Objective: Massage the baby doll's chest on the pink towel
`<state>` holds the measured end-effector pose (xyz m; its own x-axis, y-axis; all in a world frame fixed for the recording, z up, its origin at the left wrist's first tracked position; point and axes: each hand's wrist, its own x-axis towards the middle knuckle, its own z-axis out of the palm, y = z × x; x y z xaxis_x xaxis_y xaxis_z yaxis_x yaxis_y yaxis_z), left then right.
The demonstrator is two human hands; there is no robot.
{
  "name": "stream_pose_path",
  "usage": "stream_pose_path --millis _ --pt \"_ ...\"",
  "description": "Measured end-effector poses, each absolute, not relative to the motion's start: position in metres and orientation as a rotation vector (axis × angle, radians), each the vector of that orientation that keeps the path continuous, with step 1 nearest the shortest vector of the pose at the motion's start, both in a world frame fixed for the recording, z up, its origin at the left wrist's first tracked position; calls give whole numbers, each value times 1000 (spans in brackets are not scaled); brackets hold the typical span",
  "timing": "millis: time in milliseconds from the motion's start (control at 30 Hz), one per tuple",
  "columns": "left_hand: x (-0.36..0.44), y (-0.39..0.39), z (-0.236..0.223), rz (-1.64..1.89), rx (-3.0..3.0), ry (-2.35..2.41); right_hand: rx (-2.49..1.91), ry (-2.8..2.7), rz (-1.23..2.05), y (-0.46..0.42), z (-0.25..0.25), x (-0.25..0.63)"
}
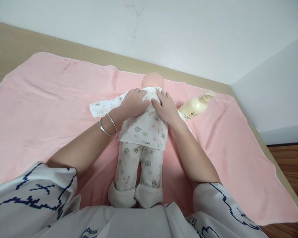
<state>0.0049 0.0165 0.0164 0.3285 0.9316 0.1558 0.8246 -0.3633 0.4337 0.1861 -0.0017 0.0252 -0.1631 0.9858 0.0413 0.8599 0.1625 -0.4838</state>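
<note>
The doll [152, 81] lies lengthwise on a pink blanket [52, 115], wearing a printed shirt [145, 129] and matching trousers [150, 163] with white cuffs. Left hand [134, 102]: palm down on the upper shirt, fingers extended and slightly parted; two silver bracelets [106, 127] at the wrist. Right hand [167, 107]: laid flat opposite, fingers spread, thumb toward the left thumb, the two apart. Neither hand is closed around anything. One shirt sleeve [103, 107] extends leftward across the blanket. A cream pump bottle [195, 106] lies just beyond the right hand.
</note>
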Motion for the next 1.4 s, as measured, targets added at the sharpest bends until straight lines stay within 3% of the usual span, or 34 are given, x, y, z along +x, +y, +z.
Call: stream_pose_path --millis 600,1067,1400 --pt "7 17 10 602 2303 1622 -1709 -2226 308 -25 32 169" --pt "8 16 2 698 2301 1605 -1763 -2098 376 1 10 180" --pt "11 6 6 654 2333 1619 -1821 -2095 436 -3 28 181"
